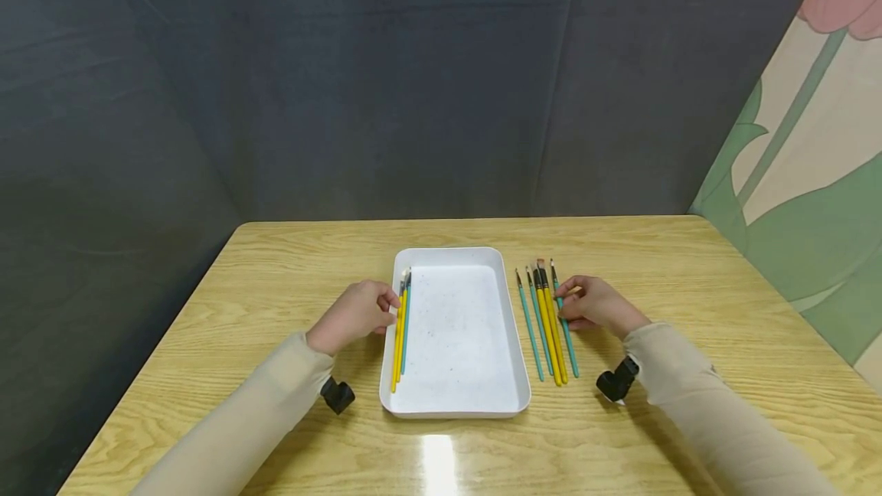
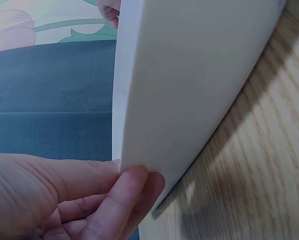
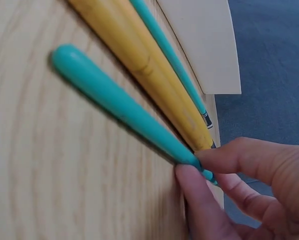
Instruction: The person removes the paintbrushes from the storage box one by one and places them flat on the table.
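A shallow white tray (image 1: 458,335) lies on the table, and my left hand (image 1: 358,314) pinches its left rim. In the left wrist view the thumb is at the rim and the fingertips lie against the tray's outer wall (image 2: 174,90). Right of the tray, my right hand (image 1: 594,303) pinches a teal paintbrush (image 3: 109,105) between thumb and finger; its handle end lies low, close to the tabletop. Beside that brush are yellow paintbrushes (image 1: 551,327) and, nearer the tray, thinner teal paintbrushes (image 1: 529,327), all roughly parallel with bristles pointing away.
Inside the tray, yellow paintbrushes (image 1: 397,350) and a teal paintbrush (image 1: 406,335) lie along its left wall. The wooden table (image 1: 276,274) ends at a dark cloth (image 1: 413,98) behind. A painted flower wall (image 1: 813,236) stands at the right.
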`<state>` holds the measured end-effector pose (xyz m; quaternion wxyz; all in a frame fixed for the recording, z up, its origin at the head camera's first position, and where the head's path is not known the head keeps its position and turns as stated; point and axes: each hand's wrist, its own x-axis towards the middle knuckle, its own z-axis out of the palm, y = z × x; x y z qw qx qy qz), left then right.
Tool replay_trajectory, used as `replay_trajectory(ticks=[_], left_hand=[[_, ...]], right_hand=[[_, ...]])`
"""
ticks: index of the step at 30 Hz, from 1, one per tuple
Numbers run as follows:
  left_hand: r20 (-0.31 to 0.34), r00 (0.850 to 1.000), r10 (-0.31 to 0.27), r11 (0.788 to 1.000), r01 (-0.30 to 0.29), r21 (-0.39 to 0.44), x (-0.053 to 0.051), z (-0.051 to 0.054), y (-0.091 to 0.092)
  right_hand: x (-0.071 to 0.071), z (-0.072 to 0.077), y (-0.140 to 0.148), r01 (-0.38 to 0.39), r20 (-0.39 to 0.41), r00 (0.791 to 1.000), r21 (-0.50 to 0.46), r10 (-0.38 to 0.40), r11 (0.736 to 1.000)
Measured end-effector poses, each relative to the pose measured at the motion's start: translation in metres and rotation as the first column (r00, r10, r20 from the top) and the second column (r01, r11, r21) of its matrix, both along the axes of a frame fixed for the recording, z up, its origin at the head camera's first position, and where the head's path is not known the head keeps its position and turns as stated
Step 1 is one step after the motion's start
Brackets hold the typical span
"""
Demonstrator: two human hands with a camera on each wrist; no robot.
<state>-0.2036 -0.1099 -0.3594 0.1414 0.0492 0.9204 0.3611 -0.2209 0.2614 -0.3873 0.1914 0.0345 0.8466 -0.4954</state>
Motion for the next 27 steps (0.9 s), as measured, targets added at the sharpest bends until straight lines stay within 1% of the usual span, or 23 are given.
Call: replay_trajectory(ticks=[7, 14, 27], left_hand=[[-0.006, 1.000, -0.006, 1.000, 0.006, 0.009, 0.0007, 0.0005, -0.0005], [-0.002, 1.000, 0.003, 1.000, -0.003, 0.016, 0.0016, 0.0006, -0.0011], [-0.014, 1.000, -0.010, 1.000, 0.010, 0.002, 0.0007, -0.0004, -0.0012]], right_hand=[[0.0006, 0.0013, -0.0010, -0.010, -0.002, 1.000, -0.004, 0.010, 1.000], [-0.0002, 0.0015, -0.0016, -0.014, 0.005, 1.000, -0.001, 0.014, 1.000], [-0.0004, 0.0019, -0.0003, -0.031, 0.016, 0.999, -0.007, 0.031, 0.999]])
